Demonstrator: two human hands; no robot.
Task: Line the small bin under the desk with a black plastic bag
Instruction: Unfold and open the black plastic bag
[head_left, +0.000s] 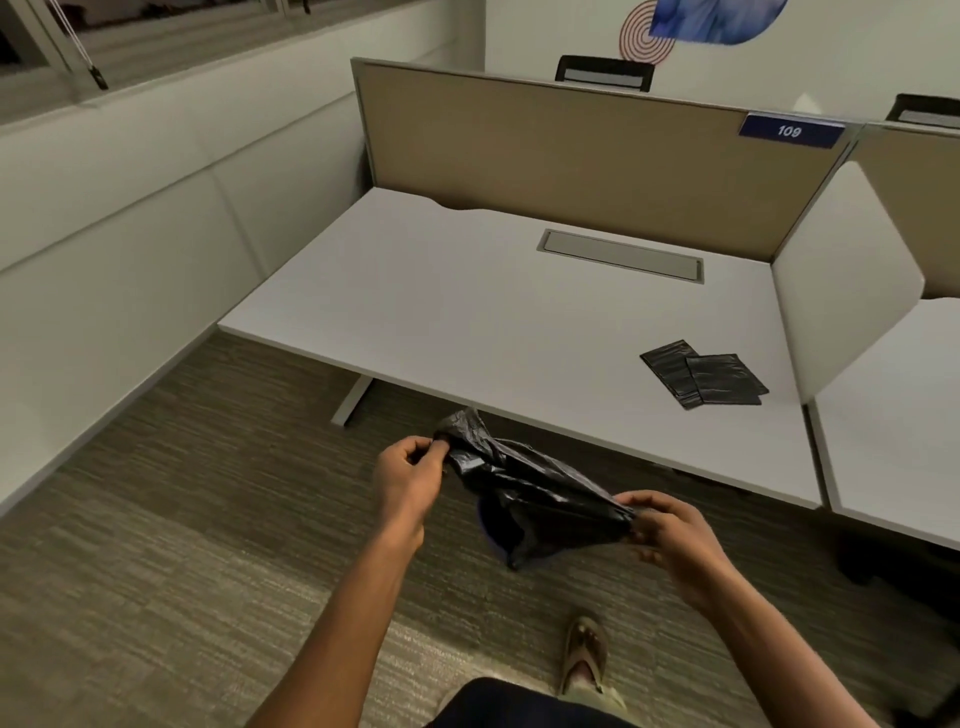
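Observation:
A crumpled black plastic bag (530, 488) is stretched between my two hands in front of the white desk (467, 312). My left hand (408, 475) pinches its upper left end. My right hand (670, 535) grips the lower right end. Behind the hanging bag a dark blue rim shows, possibly the small bin (491, 530), mostly hidden by the bag. Both hands are below the desk's front edge, above the carpet.
Two folded black bags (701, 374) lie on the desk's right part. A beige partition (571, 156) labelled 109 backs the desk. A white side panel (841, 291) stands at its right. The desk leg (353, 400) is left. My sandalled foot (584, 654) rests on the carpet.

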